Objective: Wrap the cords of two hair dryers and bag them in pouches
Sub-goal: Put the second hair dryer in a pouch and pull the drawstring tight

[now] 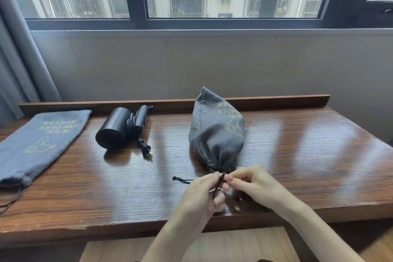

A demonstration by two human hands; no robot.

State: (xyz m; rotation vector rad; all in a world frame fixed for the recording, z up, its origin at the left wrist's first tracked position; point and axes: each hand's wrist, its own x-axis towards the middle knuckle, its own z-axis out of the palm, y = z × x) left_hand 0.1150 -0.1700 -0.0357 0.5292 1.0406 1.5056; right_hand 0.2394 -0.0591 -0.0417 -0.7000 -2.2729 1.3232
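Both hands [223, 187] pinch filled pouch [215, 132] drawstring [220, 178] near table edge [127, 222]

Bench [297, 155]: dark reddish-brown wood, strong grain lines, glossy with pale reflections. Stuffed pouch [214, 134] mid-bench: heathered grey fabric, yellow-green dryer outline and lettering. Its drawstring [221, 178] at my fingers [230, 179]: black. Flat pouch [40, 140] at the left edge: bluish grey, same yellow-green print. Hair dryer [116, 130] toward the back edge: matte black, black cord and plug [145, 149]. Curtain [14, 49]: grey.
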